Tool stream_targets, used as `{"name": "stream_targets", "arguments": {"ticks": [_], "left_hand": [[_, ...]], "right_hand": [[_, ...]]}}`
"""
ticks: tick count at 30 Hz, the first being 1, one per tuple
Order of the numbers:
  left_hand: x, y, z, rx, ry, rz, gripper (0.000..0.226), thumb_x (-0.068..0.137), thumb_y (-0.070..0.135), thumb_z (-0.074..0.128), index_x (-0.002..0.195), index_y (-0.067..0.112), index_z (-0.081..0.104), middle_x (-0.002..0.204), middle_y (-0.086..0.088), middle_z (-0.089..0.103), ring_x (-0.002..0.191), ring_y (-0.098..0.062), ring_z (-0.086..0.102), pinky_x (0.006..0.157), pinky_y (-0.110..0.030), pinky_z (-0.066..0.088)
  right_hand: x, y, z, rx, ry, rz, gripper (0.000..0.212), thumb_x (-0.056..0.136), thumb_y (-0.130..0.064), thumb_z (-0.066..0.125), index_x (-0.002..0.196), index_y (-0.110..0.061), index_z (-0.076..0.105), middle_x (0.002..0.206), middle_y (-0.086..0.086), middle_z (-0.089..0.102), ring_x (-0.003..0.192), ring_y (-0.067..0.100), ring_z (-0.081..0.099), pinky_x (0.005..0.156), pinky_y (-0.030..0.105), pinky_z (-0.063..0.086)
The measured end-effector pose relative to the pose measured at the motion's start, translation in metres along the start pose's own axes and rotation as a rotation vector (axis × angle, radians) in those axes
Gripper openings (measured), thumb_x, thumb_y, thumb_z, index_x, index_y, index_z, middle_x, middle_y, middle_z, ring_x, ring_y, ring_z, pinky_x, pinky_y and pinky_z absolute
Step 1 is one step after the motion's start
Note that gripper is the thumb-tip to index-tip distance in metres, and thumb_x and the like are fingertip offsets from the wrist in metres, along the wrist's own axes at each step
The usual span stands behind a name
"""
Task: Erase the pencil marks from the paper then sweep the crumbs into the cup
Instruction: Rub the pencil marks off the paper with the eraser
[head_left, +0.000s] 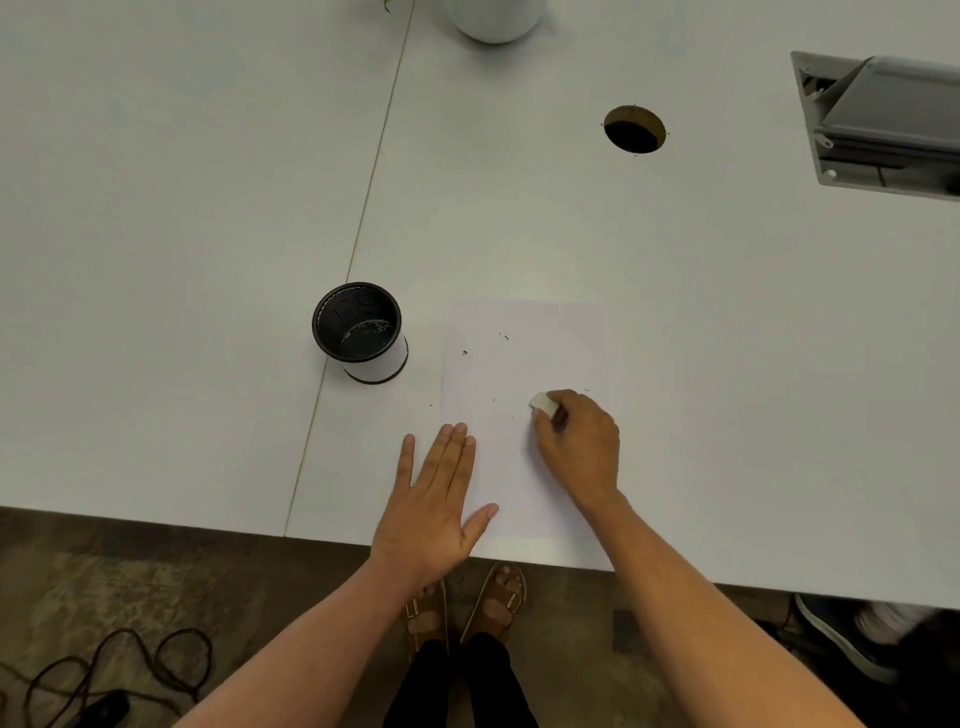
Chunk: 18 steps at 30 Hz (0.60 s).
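The erasing step looks to be in hand, and near its end. At the left, the cup (359, 332), a black mesh holder, stands upright on the desk (727, 312), just beside the paper's far left corner and not touching it. The left hand (434, 499) lies flat and released, fingers together, pinning the left edge of the paper (519, 364) near the desk's front edge. To its right, the right hand (579, 447) is clenched around a pale eraser (543, 402), pressed to the sheet's right half. I can make out no clear pencil marks; a few dark crumbs (465, 353) lie scattered over the sheet, and one on the desk beside its left edge.

The next move likely calls for gathering those crumbs leftward toward the cup, lightly, so they do not scatter or smear.

The desk is white and smooth, with a seam at the left, a round cable hole (635, 129) and a grey hatch (883, 124) toward the far right corner. Below the front edge, the floor is mottled brown, with a dark cable (104, 665) at the left.
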<state>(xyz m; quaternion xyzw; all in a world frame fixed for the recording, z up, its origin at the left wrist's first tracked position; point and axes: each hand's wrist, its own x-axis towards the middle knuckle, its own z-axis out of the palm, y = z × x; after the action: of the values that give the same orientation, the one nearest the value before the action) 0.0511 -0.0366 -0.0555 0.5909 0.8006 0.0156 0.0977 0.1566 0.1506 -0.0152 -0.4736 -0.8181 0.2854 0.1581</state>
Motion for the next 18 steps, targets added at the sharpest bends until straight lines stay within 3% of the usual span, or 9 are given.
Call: {"name": "stream_targets", "arguments": {"ticks": [5,14,16,18], "left_hand": [[0.001,0.0,0.002,-0.011,0.005,0.014,0.079,0.103,0.063,0.017,0.158,0.006,0.025,0.166,-0.015,0.021,0.153,-0.031,0.022,0.119,-0.061,0.013],[0.001,0.0,0.001,0.01,0.002,0.002,0.081,0.102,0.064,0.02,0.158,0.005,0.024,0.168,-0.014,0.018,0.156,-0.028,0.01,0.122,-0.058,0.007],[0.001,-0.001,0.002,0.01,0.006,0.005,0.081,0.102,0.064,0.021,0.158,0.005,0.025,0.167,-0.014,0.019,0.156,-0.028,0.01,0.122,-0.058,0.007],[0.001,0.0,0.002,0.005,0.004,0.008,0.081,0.102,0.065,0.021,0.158,0.005,0.026,0.167,-0.014,0.021,0.156,-0.029,0.015,0.122,-0.059,0.009]], "right_hand": [[-0.051,-0.02,0.016,0.05,-0.239,-0.181,0.026,0.091,-0.031,0.059,0.111,-0.016,0.066,0.099,-0.001,0.069,0.084,0.011,0.061,0.075,0.019,0.044],[0.025,-0.011,0.013,0.032,0.004,-0.068,0.013,0.088,-0.023,0.062,0.094,-0.013,0.068,0.081,0.001,0.068,0.068,0.014,0.059,0.063,0.026,0.048],[0.018,-0.017,0.017,0.051,-0.013,-0.09,0.014,0.09,-0.021,0.061,0.097,-0.011,0.068,0.084,0.002,0.068,0.07,0.013,0.058,0.065,0.028,0.048],[-0.005,-0.024,0.023,0.052,-0.14,-0.179,0.019,0.09,-0.024,0.06,0.104,-0.013,0.067,0.091,0.002,0.068,0.076,0.013,0.059,0.069,0.025,0.047]]}}
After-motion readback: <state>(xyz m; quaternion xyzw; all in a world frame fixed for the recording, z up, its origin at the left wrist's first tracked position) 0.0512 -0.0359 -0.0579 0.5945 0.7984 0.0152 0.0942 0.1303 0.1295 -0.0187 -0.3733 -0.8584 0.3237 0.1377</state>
